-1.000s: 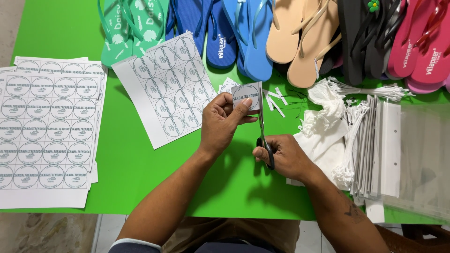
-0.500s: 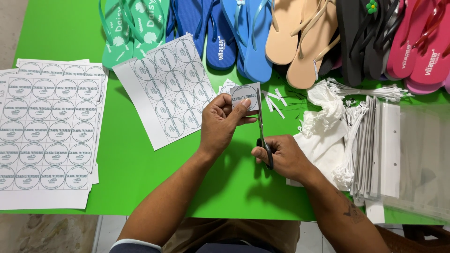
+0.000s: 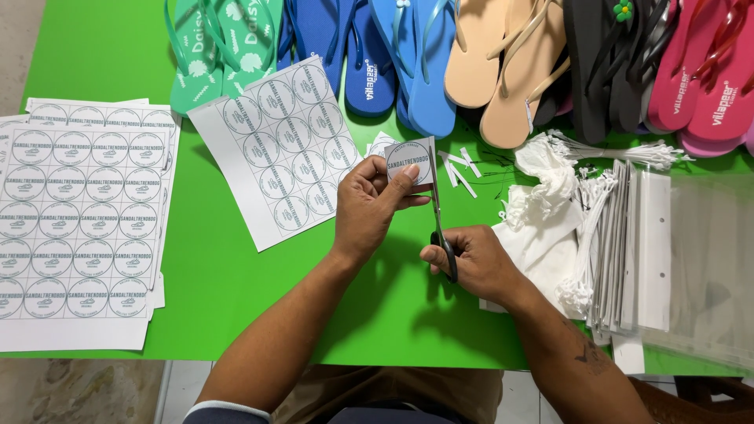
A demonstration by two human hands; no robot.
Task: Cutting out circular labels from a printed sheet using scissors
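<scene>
- Left hand (image 3: 369,208), frame centre: fingers pinched shut on a small paper label (image 3: 411,162), square piece with one printed circle, held up above the green surface (image 3: 236,298).
- Right hand (image 3: 475,263), just right of centre: fingers curled through the handles of scissors (image 3: 440,228); blades point up, touching the label's right edge. Handles mostly hidden by fingers; blade gap hard to make out.
- Loose label sheet (image 3: 283,149), upper centre-left: part cut away.
- Stack of label sheets (image 3: 78,220), left edge: cut off by frame, sheet count unclear.
- Flip-flops (image 3: 471,63) along top: toes cut off, overlapping; about ten visible, exact count unclear.
- Paper strips (image 3: 459,169): roughly four.
- White tag ties (image 3: 565,204) and clear bags (image 3: 691,259), right: bundled, uncountable.
</scene>
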